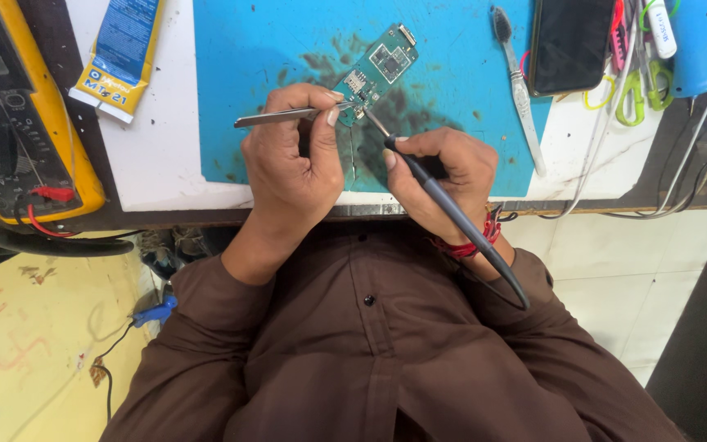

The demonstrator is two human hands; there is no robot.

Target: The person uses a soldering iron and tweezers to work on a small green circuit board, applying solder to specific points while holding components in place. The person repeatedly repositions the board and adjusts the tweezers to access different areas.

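Head view: your left hand is closed around metal tweezers, the tips pressed down at the lower end of the small green circuit board. Your right hand is clamped pen-style on a dark soldering iron, its metal tip meeting the board right beside the tweezer tips. Both tools converge on one spot near the board's lower edge; whatever part sits there is too small to make out.

The board lies tilted on the blue work mat, approx. mid-mat, over a patch of dark scorch marks. The mat rests on the white surface.

Progress, as a judgement: you look mid-joint. Tools are on the pad, so positioning is done, but neither tool has lifted off, so the joint isn't finished. Can't tell if solder has flowed. The rest of the board looks populated, incl. a square chip near its top end.

Around you: a yellow multimeter w/ red leads at far left, a blue-and-yellow tube beside it, a toothbrush right of the board, then a dark phone, green-handled scissors and a blue tool at the right corner. None of these touch the board.
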